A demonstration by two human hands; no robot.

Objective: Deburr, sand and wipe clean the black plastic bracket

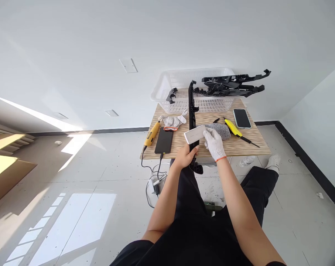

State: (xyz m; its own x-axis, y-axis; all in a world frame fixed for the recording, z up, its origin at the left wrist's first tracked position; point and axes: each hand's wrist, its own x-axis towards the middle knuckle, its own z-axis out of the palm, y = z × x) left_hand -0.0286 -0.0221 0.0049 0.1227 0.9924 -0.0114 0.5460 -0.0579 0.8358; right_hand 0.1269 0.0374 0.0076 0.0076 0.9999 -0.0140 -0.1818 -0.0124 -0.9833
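My bare left hand (184, 157) is closed around the lower part of a long, narrow black plastic part (192, 111), which stretches up toward the basket. My right hand (214, 142), in a white knit glove with an orange cuff edge, grips the right end of a flat white rectangular block (194, 134). The block lies across the black part just above my left hand; whether it touches the part I cannot tell. Beside the gloved hand is a grey speckled roll (222, 130), partly hidden by it.
A white plastic basket (178, 105) with several black plastic parts (231, 87) stands at the table's back. Left on the table (178, 147) are a yellow corded tool (152, 135), a black phone (164, 141) and a glove (174, 122). At right lie a yellow-handled tool (233, 127) and another phone (242, 118).
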